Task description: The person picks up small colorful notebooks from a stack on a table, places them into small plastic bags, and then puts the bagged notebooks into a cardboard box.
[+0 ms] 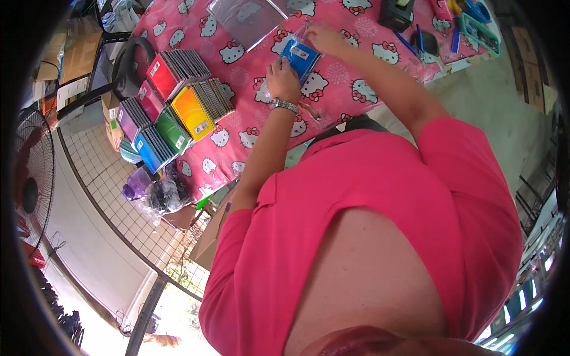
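A small blue notebook [298, 56] with a white label lies on the table, partly inside a clear plastic sleeve [307, 75]. My left hand [281, 80] is closed over the notebook's left edge, fingertips pressing it and the sleeve. By its upper right corner, my right hand [324, 39] pinches the plastic, fingers drawn together. To the left stand stacks of spiral notebooks: red [162, 76], yellow [193, 113], green [173, 129], blue [155, 148], purple [130, 117] and magenta [149, 99]. Flat clear plastic sheets [246, 21] lie beyond my hands.
A pink cartoon-cat cloth [240, 77] covers the table. At the far right are a black tape dispenser [396, 13], blue-handled pliers [419, 40] and a green tray [480, 32]. A dark chair back [126, 68] and plastic bags [168, 193] adjoin the left edge; a fan [32, 184] stands farther left.
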The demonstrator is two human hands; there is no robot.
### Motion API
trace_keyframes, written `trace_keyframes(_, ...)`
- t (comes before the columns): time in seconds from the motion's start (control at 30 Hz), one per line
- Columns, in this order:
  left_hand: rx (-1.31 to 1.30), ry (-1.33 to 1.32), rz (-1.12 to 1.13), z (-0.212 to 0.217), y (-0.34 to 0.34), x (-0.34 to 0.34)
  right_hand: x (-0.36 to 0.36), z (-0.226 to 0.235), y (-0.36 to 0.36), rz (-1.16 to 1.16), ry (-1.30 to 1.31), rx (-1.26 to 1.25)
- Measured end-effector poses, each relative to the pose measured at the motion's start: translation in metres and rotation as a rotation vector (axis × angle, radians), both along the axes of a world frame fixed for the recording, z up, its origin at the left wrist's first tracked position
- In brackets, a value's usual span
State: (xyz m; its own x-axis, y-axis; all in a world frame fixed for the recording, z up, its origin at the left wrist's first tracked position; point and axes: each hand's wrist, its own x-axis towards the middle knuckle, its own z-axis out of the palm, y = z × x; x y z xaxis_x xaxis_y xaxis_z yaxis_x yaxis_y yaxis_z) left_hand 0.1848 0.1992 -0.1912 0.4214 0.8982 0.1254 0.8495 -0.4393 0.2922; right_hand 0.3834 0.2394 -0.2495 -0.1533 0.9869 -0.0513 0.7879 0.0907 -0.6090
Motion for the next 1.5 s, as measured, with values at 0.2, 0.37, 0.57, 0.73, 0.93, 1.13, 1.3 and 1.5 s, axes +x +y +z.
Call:
trace_keyframes(0.2,-0.059,-0.095,0.139,0.004,0.007,-0.020,-0.052,0.070,-0.112,0.250,-0.152,0.243)
trace_keyframes(0.37,-0.152,0.059,0.085,0.024,0.009,-0.011,-0.065,0.071,-0.106,0.332,-0.284,0.152)
trace_keyframes(0.57,-0.225,0.351,-0.022,0.024,0.003,0.001,-0.070,0.075,-0.096,0.251,-0.212,0.126)
trace_keyframes(0.73,-0.131,0.431,-0.055,0.013,-0.003,-0.005,0.046,0.087,-0.074,-0.582,0.191,0.574)
trace_keyframes(0.93,0.159,0.418,-0.140,-0.016,-0.021,0.003,0.162,0.057,-0.083,-1.212,0.724,-0.010)
trace_keyframes(1.13,-0.021,0.577,-0.144,-0.007,-0.025,0.008,0.124,0.049,-0.100,-1.142,1.421,0.274)
trace_keyframes(1.3,-0.041,0.446,-0.087,-0.005,-0.030,0.017,0.129,-0.019,-0.127,-0.874,1.792,-0.112)
trace_keyframes(1.5,-0.090,0.431,-0.028,-0.016,-0.036,0.003,-0.018,0.084,0.011,0.432,0.518,-0.363)
